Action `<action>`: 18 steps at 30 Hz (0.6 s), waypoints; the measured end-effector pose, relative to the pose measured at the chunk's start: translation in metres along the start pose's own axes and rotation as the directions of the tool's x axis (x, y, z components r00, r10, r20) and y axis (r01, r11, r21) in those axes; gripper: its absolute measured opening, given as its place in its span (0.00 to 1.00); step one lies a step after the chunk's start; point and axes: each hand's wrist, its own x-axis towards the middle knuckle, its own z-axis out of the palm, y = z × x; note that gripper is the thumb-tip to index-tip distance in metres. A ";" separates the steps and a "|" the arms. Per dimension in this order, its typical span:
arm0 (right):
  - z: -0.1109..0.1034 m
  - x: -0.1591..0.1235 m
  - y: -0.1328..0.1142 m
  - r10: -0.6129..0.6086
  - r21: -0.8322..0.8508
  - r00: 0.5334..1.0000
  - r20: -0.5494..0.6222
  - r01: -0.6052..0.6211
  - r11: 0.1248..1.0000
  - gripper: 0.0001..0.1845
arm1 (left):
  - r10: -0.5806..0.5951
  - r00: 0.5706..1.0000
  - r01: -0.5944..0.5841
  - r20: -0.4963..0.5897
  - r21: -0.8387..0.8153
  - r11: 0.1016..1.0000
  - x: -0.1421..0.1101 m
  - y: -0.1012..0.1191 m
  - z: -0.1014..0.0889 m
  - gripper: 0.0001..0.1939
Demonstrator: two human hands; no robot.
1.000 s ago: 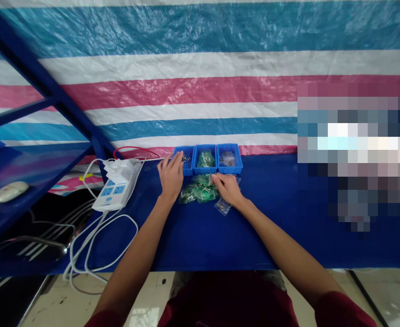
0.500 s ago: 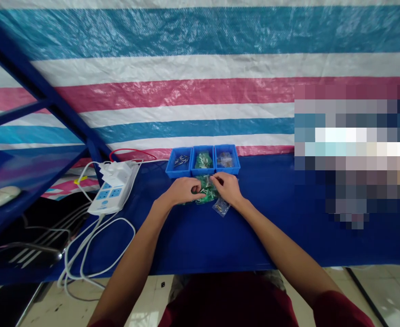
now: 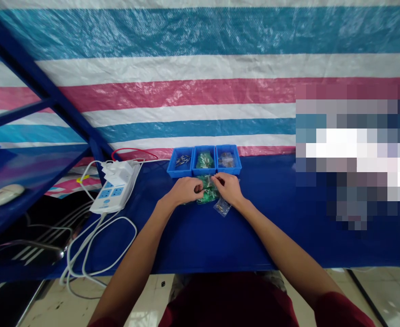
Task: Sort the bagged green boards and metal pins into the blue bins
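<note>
A green plastic bag (image 3: 209, 194) with small pale pieces in it lies between my hands on the blue table. My left hand (image 3: 186, 190) is at its left side, thumb and fingers closed together; what they pinch is too small to make out. From the right, my right hand (image 3: 229, 187) pinches the bag's upper edge between thumb and fingertips. Just below that hand lies a small clear bag (image 3: 222, 207) with little metal-looking pieces inside. Behind my hands stand three blue bins: the left bin (image 3: 180, 173) holds thin metal pins, the middle bin (image 3: 204, 172) green bags, the right bin (image 3: 229, 171) clear bags.
A white power strip (image 3: 108, 205) with plugs and looped white cables (image 3: 120, 219) occupies the table's left side. Further left are a blue metal frame (image 3: 68, 119) and a pale computer mouse (image 3: 5, 195) on a shelf. A striped tarp (image 3: 186, 93) hangs behind. The right side is pixelated.
My left thumb has closed against the fingers, where a gap was before. My right hand keeps its pinch on the green bag. The whole view has shifted slightly.
</note>
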 end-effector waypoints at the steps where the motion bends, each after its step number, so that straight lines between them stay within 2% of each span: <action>1: 0.000 0.000 0.000 -0.002 0.001 1.000 0.000 0.002 1.000 0.16 | -0.012 1.000 0.012 -0.010 -0.002 1.000 0.000 0.000 0.000 0.05; 6: 0.000 0.000 0.001 -0.009 -0.005 1.000 -0.005 0.009 1.000 0.17 | -0.054 0.983 0.046 -0.177 -0.051 0.998 0.000 -0.002 0.000 0.05; 10: -0.001 0.000 0.000 0.000 -0.003 1.000 -0.013 0.000 1.000 0.16 | -0.063 0.952 0.003 -0.300 -0.196 0.981 0.001 -0.001 0.000 0.10; 13: -0.002 0.000 -0.002 -0.002 0.036 0.999 -0.040 0.003 0.999 0.15 | -0.115 0.915 -0.012 -0.386 -0.310 0.951 0.004 0.001 0.002 0.13; 16: -0.003 0.000 -0.004 -0.030 0.104 0.998 -0.056 0.035 0.994 0.13 | -0.147 0.888 -0.022 -0.436 -0.359 0.933 0.005 0.002 0.007 0.14; 18: -0.003 0.000 -0.005 -0.054 0.125 0.998 -0.043 0.059 0.990 0.13 | -0.140 0.885 -0.032 -0.444 -0.359 0.933 0.005 0.003 0.009 0.14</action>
